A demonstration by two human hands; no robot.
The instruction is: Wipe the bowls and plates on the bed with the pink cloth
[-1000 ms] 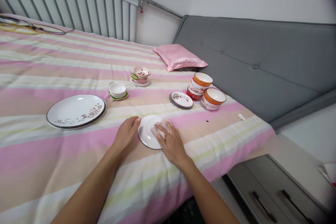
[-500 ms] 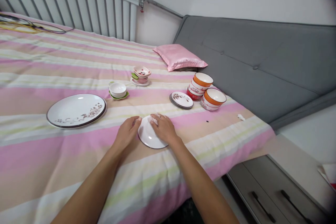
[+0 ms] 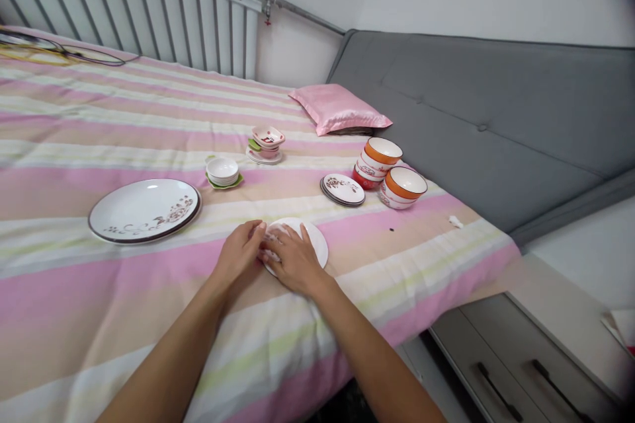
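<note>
The fingers [image 3: 278, 252] of the right hand [image 3: 292, 261] are lying spread and flat, pressing a small pale cloth [image 3: 270, 236] against the left part of a small white plate [image 3: 312, 241]; only a scrap of the cloth is showing past the fingertips. The left hand [image 3: 239, 254] is resting palm down beside it, its fingers held together and slightly curled, their tips touching the plate's left rim and meeting the right hand's fingertips. Whether they are gripping the rim or only steadying it cannot be told. The plate is lying flat on the striped pink bedspread [image 3: 99, 317], near the bed's near edge.

Further out, a large white plate with a dark rim and flower pattern [image 3: 145, 209] is lying to the left, well apart. Beyond the hands a stack of small patterned saucers [image 3: 342, 189] is sitting just beside two stacks of orange-rimmed bowls [image 3: 391, 172]. A small white bowl on a green dish [image 3: 223, 170] and a stack of small pink dishes [image 3: 266, 143] are standing further back. A pink pillow [image 3: 339, 108] is lying against the grey headboard [image 3: 486, 112].
</note>
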